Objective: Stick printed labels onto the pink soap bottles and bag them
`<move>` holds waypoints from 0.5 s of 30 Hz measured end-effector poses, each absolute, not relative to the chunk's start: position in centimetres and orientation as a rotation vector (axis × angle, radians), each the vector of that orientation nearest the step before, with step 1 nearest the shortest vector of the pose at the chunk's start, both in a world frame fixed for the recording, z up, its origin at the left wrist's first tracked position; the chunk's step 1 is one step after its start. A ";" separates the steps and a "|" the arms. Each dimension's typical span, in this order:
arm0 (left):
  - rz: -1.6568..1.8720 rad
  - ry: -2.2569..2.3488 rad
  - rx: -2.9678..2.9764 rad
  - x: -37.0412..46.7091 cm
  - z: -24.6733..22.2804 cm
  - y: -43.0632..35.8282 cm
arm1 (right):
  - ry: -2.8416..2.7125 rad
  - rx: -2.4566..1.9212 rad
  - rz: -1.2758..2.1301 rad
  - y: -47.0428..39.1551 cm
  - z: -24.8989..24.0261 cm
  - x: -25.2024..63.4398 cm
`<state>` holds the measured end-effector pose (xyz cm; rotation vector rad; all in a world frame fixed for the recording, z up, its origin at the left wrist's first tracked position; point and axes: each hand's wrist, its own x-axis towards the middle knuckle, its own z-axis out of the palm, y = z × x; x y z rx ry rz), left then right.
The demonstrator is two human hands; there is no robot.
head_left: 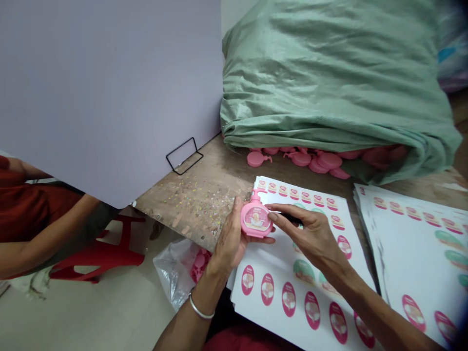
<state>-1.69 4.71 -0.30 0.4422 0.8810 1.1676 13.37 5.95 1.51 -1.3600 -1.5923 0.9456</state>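
A small pink toy-like pump bottle (256, 219) stands upright in my left hand (231, 231), the thumb at its left side and the fingers behind and under it. Its round front bears a label with a picture. My right hand (310, 231) is closed on a thin dark tool (291, 218), whose kind I cannot make out. The fingertips of that hand touch the bottle's right edge, at the label. Beneath both hands lies a stack of white sticker sheets (270, 324), printed with pink ovals and green and pink labels.
A second stack of sticker sheets (426, 263) lies at the right. Behind, a large green sack (336, 73) spills pink bottle pieces (302, 157). A grey panel (109, 87) with a black wire stand (185, 156) rises at left. Beyond are a person's arm (54, 239) and a red stool (124, 243).
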 end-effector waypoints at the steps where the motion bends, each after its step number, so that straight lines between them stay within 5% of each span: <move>1: 1.168 0.883 0.444 -1.7 -0.3 4.7 | -1.591 -1.363 0.944 5.9 1.5 13.4; 15: 1.168 0.879 0.461 -1.7 -0.1 4.6 | -1.589 -1.386 0.912 5.9 1.3 13.5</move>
